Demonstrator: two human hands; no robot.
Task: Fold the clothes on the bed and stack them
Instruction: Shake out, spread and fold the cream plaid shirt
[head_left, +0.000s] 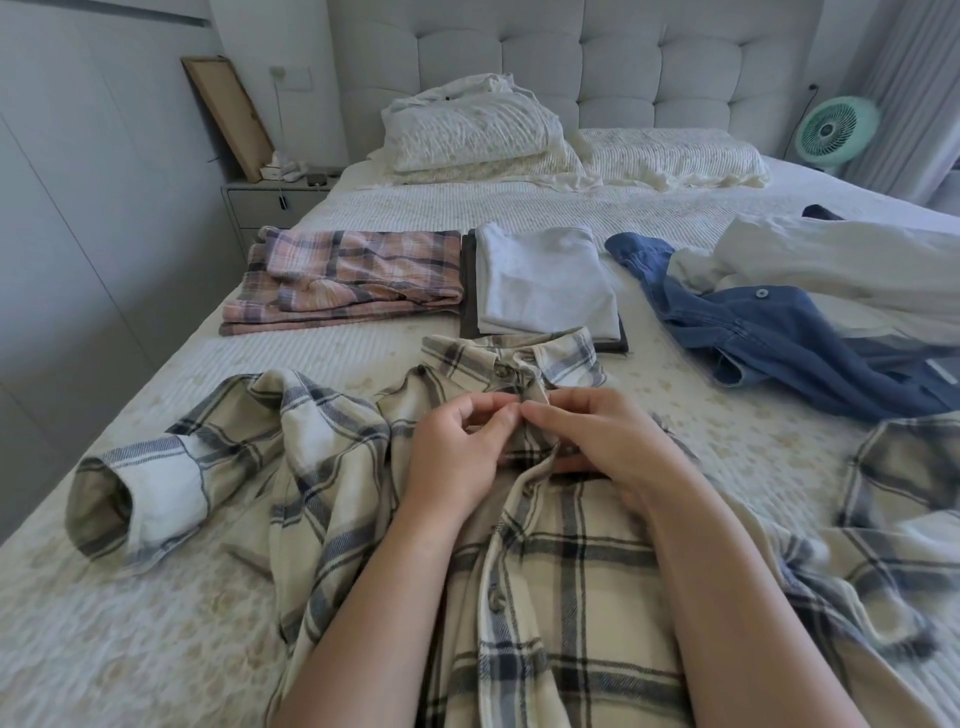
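Bed (156, 623) | both hands (519, 441) pinch plaid shirt (545, 571) placket | folded piles (540, 280), denim (779, 343) beyond

A cream plaid shirt (545, 571) is being spread front-up on the bed (156, 623), and its placket just below the collar is being pinched by the left hand (457, 457) and the right hand (597, 441). Beyond the shirt's collar, a folded white garment (545, 280) is being kept on a dark one, with folded pink plaid cloth (353, 280) to its left and a crumpled blue denim garment (779, 343) to its right.
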